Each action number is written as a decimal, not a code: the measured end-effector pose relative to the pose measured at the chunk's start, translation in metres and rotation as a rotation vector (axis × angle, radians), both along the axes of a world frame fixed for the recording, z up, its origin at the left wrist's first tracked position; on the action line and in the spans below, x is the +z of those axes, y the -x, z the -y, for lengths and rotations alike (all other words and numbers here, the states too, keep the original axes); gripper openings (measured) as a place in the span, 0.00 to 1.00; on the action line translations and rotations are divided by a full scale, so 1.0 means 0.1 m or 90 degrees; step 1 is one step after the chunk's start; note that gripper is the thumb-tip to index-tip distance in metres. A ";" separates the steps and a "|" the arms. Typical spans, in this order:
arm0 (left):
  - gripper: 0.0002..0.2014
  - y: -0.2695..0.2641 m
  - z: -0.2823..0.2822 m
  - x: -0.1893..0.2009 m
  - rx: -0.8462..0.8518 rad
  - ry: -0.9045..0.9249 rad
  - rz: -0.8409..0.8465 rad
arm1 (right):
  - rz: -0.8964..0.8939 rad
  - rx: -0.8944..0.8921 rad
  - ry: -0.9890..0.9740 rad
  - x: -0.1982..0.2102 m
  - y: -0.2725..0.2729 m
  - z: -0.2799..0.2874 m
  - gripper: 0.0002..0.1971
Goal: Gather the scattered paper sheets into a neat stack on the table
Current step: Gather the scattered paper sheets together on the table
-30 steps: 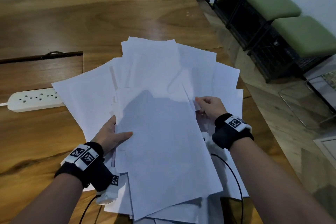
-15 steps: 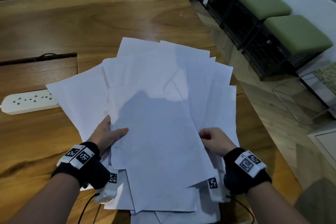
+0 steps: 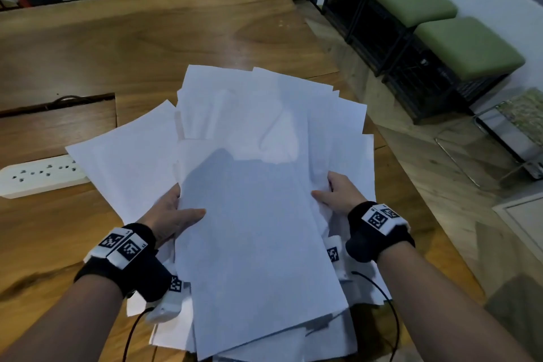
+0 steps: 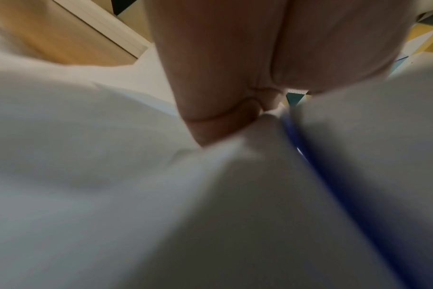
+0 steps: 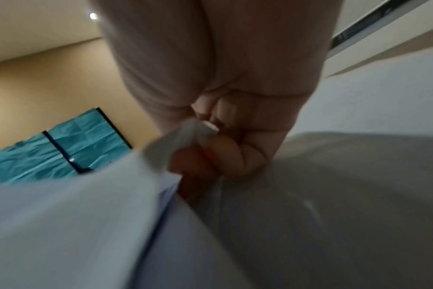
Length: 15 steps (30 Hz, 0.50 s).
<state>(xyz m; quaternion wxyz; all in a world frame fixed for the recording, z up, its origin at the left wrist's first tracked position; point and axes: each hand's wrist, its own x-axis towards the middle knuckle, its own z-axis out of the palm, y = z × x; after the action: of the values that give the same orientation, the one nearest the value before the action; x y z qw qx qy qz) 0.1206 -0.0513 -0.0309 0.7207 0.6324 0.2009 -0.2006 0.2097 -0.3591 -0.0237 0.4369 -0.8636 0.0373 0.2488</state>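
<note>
Both grips clamp the sheets [image 3: 252, 244]: left hand [image 3: 169, 216], right hand [image 3: 338, 195]; we see them fanning away lengthwise.

Bare wooden table [image 3: 164, 38] is lying open beyond the fanned paper sheets [image 3: 252, 214]. Left of the sheets, a white power strip [image 3: 38, 176] is blocking the way, one corner tucking under them. Right of the sheets, the table edge is running close.

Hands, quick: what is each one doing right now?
Left hand: grips the left edge of the paper sheets, thumb on top.
Right hand: grips the sheets' right edge, fingers curled round it.
</note>
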 end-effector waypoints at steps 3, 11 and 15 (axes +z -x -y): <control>0.37 -0.03 0.08 -0.05 0.004 -0.028 0.003 | 0.017 0.078 0.025 -0.03 0.01 -0.10 0.12; 0.29 0.01 0.00 -0.11 0.075 -0.079 -0.004 | 0.065 -0.429 0.237 0.05 0.00 0.41 0.27; 0.34 -0.08 0.09 -0.02 0.047 -0.002 0.005 | 0.016 -0.350 -0.029 0.00 -0.05 0.33 0.23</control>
<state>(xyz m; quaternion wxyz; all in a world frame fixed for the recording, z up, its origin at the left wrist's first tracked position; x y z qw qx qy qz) 0.1281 -0.0608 -0.0331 0.7272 0.6269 0.2214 -0.1709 0.2146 -0.3920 -0.0242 0.5075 -0.8141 0.2597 0.1109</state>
